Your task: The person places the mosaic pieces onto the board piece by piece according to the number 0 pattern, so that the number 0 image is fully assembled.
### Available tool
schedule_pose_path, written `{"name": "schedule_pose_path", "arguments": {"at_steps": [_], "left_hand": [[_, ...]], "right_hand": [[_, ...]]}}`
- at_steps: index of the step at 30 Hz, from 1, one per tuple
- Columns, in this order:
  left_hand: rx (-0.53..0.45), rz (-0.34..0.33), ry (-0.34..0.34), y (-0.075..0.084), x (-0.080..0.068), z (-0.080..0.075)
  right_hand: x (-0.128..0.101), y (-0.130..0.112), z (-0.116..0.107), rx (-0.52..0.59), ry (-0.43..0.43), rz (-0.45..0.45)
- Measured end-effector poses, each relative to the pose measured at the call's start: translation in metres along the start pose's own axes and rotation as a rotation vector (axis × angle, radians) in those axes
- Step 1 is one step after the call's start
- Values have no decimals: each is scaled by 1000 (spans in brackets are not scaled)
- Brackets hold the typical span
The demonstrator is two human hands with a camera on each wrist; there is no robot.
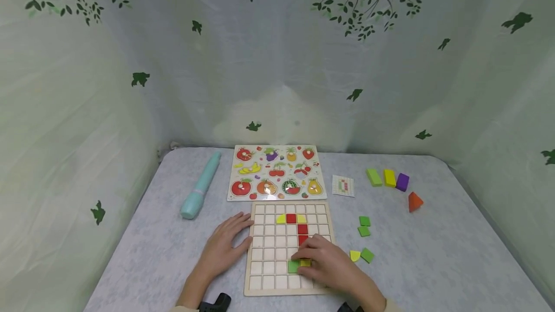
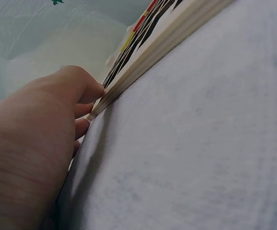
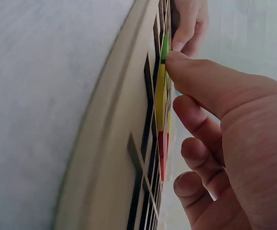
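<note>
A wooden grid board [image 1: 269, 267] lies flat before me. My left hand [image 1: 225, 242] rests at its left edge, fingers extended and the thumb [image 2: 93, 91] against the rim in the left wrist view. Over the lower part of the board, my right hand [image 1: 331, 264] pinches a green square tile [image 1: 293, 267] at a grid cell. In the right wrist view its thumb tip meets the green tile [image 3: 165, 48]. A yellow tile [image 1: 305, 263] sits beside it, partly covered by the fingers. Higher up are red tiles [image 1: 291, 218] and yellow rounded tiles [image 1: 281, 219].
Loose green tiles [image 1: 364, 221] and a yellow rounded tile [image 1: 354, 255] lie right of the board. Behind them are green, yellow and purple blocks [image 1: 402, 182] and an orange triangular block [image 1: 415, 201]. A fruit puzzle [image 1: 277, 196], pattern card [image 1: 343, 186] and teal cylindrical object [image 1: 201, 187] lie farther back.
</note>
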State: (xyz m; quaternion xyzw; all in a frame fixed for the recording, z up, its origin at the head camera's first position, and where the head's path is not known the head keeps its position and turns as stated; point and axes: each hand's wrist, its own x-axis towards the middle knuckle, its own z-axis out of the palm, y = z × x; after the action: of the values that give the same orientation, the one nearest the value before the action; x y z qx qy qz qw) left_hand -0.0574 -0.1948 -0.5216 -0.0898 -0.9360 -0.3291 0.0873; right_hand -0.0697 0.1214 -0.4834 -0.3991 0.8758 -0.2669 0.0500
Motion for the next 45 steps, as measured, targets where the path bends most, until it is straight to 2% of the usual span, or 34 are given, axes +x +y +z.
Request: {"name": "schedule_pose_path", "arguments": {"at_steps": [3,8,15,23,27,32,36,42,45], "left_hand": [[3,8,5,0,-1,0],[19,22,27,0,-2,0],[21,13,22,2,0,0],[4,10,7,1,1,1],[0,2,0,0,1,0],[-2,-5,-6,-1,1,0],[-6,-10,-11,-2,0,0],[-4,-9,-9,-2,0,0],[1,-9,-7,-2,0,0]], "right_hand": [[1,0,1,-8,-1,-2],[-5,4,-8,7,2,49],[-31,27,-29,-36,50,175],[-61,50,-49,-111,37,335],[-69,60,-54,-125,8,341],[-73,67,-56,-102,-9,311],[-70,64,-52,-113,3,353],[-61,61,-42,-189,56,444],[-59,61,-41,-193,45,463]]}}
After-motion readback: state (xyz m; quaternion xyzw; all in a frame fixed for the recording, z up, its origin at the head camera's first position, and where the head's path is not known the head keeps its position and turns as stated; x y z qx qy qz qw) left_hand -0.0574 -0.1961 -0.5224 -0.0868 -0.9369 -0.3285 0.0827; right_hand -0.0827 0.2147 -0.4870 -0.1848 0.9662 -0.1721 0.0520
